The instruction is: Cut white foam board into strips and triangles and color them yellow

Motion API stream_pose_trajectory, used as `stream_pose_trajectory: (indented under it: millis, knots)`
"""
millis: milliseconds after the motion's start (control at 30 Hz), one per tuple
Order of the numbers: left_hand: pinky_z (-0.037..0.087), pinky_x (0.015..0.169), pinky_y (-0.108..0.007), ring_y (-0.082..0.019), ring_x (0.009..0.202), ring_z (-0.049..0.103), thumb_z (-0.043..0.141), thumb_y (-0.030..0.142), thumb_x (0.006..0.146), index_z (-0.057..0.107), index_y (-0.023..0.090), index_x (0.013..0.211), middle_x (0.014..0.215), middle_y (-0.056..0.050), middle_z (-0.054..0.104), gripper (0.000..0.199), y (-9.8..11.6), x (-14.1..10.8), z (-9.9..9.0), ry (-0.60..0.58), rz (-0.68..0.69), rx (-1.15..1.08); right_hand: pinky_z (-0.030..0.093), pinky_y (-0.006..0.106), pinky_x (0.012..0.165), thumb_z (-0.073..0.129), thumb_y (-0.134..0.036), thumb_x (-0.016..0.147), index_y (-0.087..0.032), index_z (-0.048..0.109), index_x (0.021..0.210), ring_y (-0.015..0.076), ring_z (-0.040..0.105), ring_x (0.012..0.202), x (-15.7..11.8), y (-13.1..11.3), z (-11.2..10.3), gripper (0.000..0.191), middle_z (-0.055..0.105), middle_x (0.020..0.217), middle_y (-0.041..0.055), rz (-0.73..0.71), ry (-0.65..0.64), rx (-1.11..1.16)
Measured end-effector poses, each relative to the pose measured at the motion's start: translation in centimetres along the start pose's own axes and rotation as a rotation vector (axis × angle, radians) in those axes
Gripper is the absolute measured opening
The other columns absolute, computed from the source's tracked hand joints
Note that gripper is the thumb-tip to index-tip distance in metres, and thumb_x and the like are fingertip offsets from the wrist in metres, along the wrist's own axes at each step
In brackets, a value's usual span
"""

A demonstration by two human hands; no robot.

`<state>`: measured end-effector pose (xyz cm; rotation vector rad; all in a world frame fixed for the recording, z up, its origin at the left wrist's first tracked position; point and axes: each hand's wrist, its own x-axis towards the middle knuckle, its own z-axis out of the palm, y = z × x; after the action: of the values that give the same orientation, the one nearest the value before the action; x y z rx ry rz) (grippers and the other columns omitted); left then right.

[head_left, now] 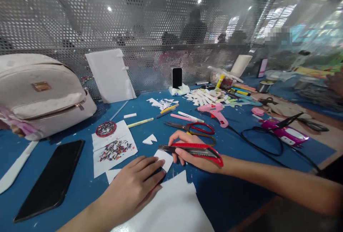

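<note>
My right hand (191,151) grips a red utility knife (199,150), its tip over a small white piece (164,157) that looks like card or foam board. Fingers stretched out, my left hand (139,180) lies flat across the left side of that piece, hiding part of it. Below my hands spreads a larger white sheet (171,207) with a jagged top edge. Just beyond the knife tip lies a notched white scrap (149,139). Scissors (190,127) with red and yellow handles rest behind my right hand.
A pink glue gun (214,112) trails a black cord at right, near a purple device (285,132). Sequins (118,149) lie on paper at left, beside a black phone (50,178). A pale backpack (43,96) stands far left. White strips (203,97) are heaped at the back.
</note>
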<state>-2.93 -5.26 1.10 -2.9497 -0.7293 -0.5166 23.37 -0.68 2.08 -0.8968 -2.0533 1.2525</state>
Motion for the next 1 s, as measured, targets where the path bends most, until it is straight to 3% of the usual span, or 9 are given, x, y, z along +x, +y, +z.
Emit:
stream_pose_trajectory:
  millis: [167,367,600,733,1000]
  knots:
    - [0.058,0.098,-0.052,-0.032,0.121,0.065,0.047,0.025,0.105,0.062,0.013,0.129,0.136,-0.013,0.066,0.031,0.1,-0.1,0.1,-0.026,-0.013,-0.002,0.049,0.025,0.066,0.051,-0.03,0.1,-0.022,0.05,0.114,0.0135,0.063,0.069,0.4,0.7,0.0,0.015,0.071,0.085,0.0003,-0.054,-0.066,-0.071]
    - [0.055,0.1,-0.051,-0.032,0.127,0.06,0.044,0.036,0.107,0.054,0.015,0.141,0.144,-0.01,0.061,0.042,0.4,-0.6,0.9,-0.045,-0.04,0.026,0.043,0.024,0.06,0.052,-0.024,0.092,-0.022,0.048,0.106,0.0149,0.063,0.063,0.7,0.6,0.0,0.015,0.069,0.078,-0.0009,-0.101,-0.03,-0.33]
    - [0.053,0.101,-0.045,-0.03,0.126,0.06,0.042,0.048,0.106,0.057,0.021,0.141,0.146,-0.005,0.06,0.047,-0.1,-1.1,2.5,0.036,-0.056,0.048,0.032,0.026,0.052,0.045,-0.027,0.093,-0.022,0.045,0.093,0.013,0.048,0.054,1.9,1.1,0.0,0.005,0.056,0.069,-0.0019,-0.391,-0.065,-0.533]
    - [0.052,0.102,-0.043,-0.03,0.127,0.06,0.041,0.051,0.106,0.059,0.02,0.14,0.144,-0.006,0.061,0.05,-0.3,-1.2,3.0,0.081,-0.051,0.062,0.027,0.029,0.052,0.046,-0.025,0.091,-0.023,0.035,0.078,0.0126,0.039,0.052,1.7,1.2,-0.1,0.017,0.045,0.061,-0.0041,-0.419,-0.134,-0.582]
    - [0.051,0.102,-0.04,-0.027,0.126,0.061,0.038,0.053,0.106,0.062,0.022,0.137,0.143,-0.004,0.062,0.05,-0.3,-1.0,3.1,0.107,-0.067,0.08,0.024,0.03,0.051,0.046,-0.017,0.087,-0.023,0.037,0.076,0.0118,0.032,0.051,0.9,0.5,-0.6,0.015,0.042,0.061,-0.0049,-0.426,-0.169,-0.587]
